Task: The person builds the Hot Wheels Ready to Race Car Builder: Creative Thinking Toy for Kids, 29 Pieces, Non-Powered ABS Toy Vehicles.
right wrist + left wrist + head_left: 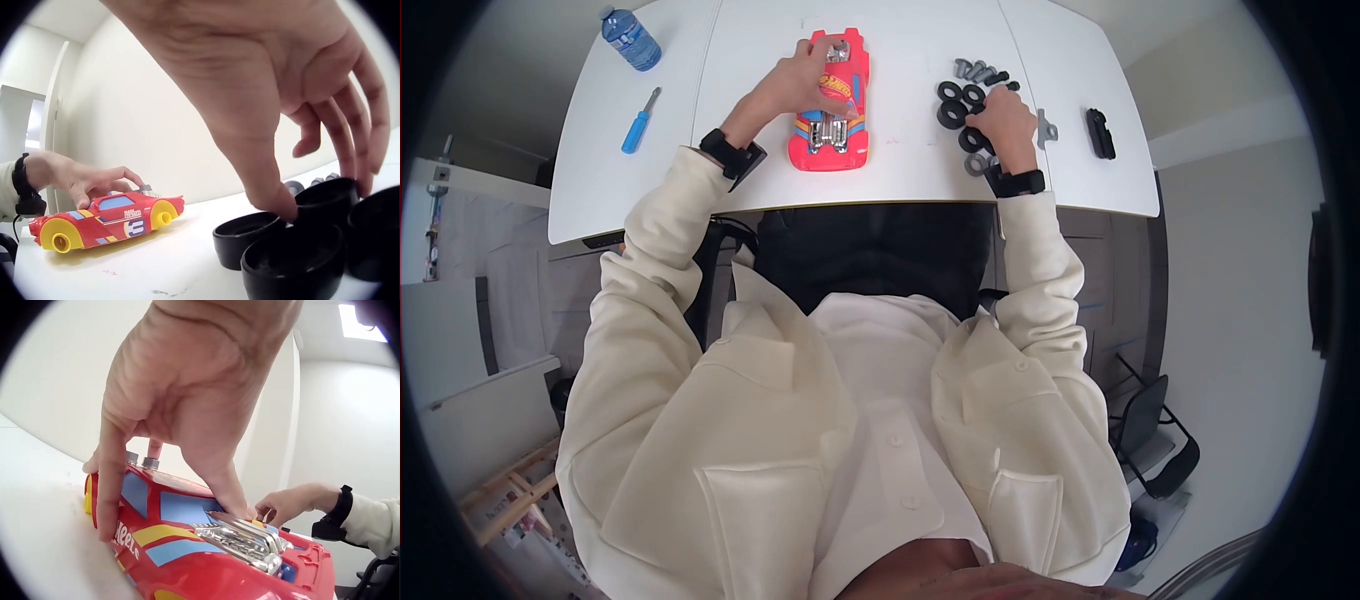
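Observation:
My left hand [793, 85] grips a red toy car [830, 158] from above, thumb and fingers spread across its body. The car has blue windows, a chrome engine [240, 544] and yellow wheel arches with bare yellow hubs [60, 243]. To the right, my right hand [1006, 120] reaches down over a cluster of black toy tires [951, 113]. Its thumb and fingertips pinch one black tire [326, 199] at opposite sides of the rim. Other tires [294, 262] stand close around that one.
Several grey bolts [972, 70] lie behind the tires, with a grey piece [1048, 130] beside my right hand. A black tool-like object [1101, 134] lies farther right. On the left are a blue-handled screwdriver [638, 128] and a water bottle [632, 40]. The white table [730, 60] ends near my body.

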Demonstrator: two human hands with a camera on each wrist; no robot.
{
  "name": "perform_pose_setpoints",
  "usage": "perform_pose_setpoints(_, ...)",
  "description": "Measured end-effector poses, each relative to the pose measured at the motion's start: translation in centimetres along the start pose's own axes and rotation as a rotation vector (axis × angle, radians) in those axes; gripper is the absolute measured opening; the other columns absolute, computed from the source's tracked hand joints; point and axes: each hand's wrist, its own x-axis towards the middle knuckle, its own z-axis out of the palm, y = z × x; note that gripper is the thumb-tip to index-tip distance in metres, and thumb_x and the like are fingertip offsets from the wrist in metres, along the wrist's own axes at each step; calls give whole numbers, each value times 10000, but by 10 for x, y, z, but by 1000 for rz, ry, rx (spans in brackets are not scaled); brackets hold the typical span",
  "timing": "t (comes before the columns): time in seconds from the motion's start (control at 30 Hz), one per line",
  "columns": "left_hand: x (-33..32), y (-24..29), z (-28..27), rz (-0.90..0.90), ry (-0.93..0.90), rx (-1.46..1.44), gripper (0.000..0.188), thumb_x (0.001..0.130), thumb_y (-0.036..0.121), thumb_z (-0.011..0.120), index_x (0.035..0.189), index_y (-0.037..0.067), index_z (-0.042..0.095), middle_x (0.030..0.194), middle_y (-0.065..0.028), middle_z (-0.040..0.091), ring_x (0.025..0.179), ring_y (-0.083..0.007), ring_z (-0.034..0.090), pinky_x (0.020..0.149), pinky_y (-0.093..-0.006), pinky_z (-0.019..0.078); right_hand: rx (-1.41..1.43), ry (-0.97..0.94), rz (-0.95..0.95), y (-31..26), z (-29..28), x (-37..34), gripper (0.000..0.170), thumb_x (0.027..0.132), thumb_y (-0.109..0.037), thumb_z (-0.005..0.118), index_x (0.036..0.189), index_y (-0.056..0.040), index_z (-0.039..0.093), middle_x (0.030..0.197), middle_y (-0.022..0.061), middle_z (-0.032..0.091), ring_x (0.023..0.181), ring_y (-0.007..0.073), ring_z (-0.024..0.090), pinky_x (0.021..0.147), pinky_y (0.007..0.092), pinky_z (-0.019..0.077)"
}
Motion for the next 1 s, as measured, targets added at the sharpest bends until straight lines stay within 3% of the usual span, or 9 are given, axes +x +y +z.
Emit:
perform_pose_setpoints(0.07, 0, 0, -6, -9, -25, 4, 1172, 565, 556, 917, 1459, 88, 320, 1266, -250, 522, 1101, -422, 634, 918, -448, 558, 26, 59, 57, -3, -7, 0, 519, 672, -326, 875, 1049, -43, 659, 991, 145, 724, 920, 325, 718, 736, 452, 573)
perform_pose_setpoints(0.13, -2, -2, -7, -6, -37, -27, 1161, 560, 544, 922, 1453, 95, 331, 1274, -247, 516, 1111, -426, 626, 941, -452, 547, 44, 285, 10, -5, -13, -2, 550, 688, -290, 861, 1108, -35, 613, 987, 152, 717, 898, 316, 715, 730, 436, 571)
perform_pose_setpoints(0.17, 0, -5, -4, -28, -38, -34, 1143, 558, 535, 924, 1454, 132, 339, 1294, -243, 506, 1121, -435, 617, 964, -456, 534, 57, 292, 4, -6, -12, 5, 550, 688, -290, 861, 1108, -35, 613, 987, 152, 717, 898, 316, 715, 730, 436, 571)
perform_pose_setpoints(0.27, 1, -10, -4, 13, -53, -55, 1129, 554, 522, 927, 1453, 166, 344, 1323, -238, 490, 1141, -442, 604, 970, -458, 529, 614, 202, -327, -26, -8, 18, 514, 735, -171, 816, 1165, -4, 590, 997, 158, 704, 850, 289, 700, 737, 374, 567)
perform_pose_setpoints(0.4, 3, -5, -13, -35, -145, -89, 1143, 534, 525, 933, 1453, 187, 343, 1344, -250, 462, 1177, -451, 579, 992, -470, 516, 726, 132, -459, -66, 34, 29, 484, 733, -103, 809, 1166, 25, 634, 1001, 175, 705, 848, 274, 705, 756, 366, 569)
perform_pose_setpoints(0.47, 3, -6, -14, -15, -128, -57, 1160, 531, 533, 933, 1458, 175, 335, 1317, -247, 471, 1185, -446, 576, 997, -468, 512, 828, 28, -428, -81, 52, 35, 411, 739, -72, 805, 1117, 27, 679, 1027, 182, 718, 866, 265, 712, 774, 357, 568)
perform_pose_setpoints(0.67, -2, -4, -21, -30, -171, -116, 1205, 522, 585, 919, 1470, 149, 316, 1329, -235, 467, 1205, -421, 575, 998, -460, 516, 802, 102, -379, -95, 64, 31, 382, 753, -49, 800, 1114, 17, 696, 996, 163, 738, 887, 248, 729, 787, 335, 573)
perform_pose_setpoints(0.83, -3, 0, -21, -27, -164, -100, 1192, 523, 573, 919, 1466, 155, 321, 1334, -229, 462, 1192, -415, 587, 994, -457, 521, 1130, -95, -272, -90, 68, 35, 371, 751, -52, 802, 1102, 17, 706, 1017, 154, 745, 856, 197, 744, 785, 309, 577)
perform_pose_setpoints(1.0, -2, 8, -23, -36, -197, -106, 1179, 525, 561, 922, 1460, 159, 327, 1333, -223, 466, 1190, -413, 589, 992, -456, 519, 1111, -23, -305, -102, 70, 29, 372, 748, -49, 804, 1103, 13, 710, 980, 143, 751, 851, 205, 744, 763, 305, 574)
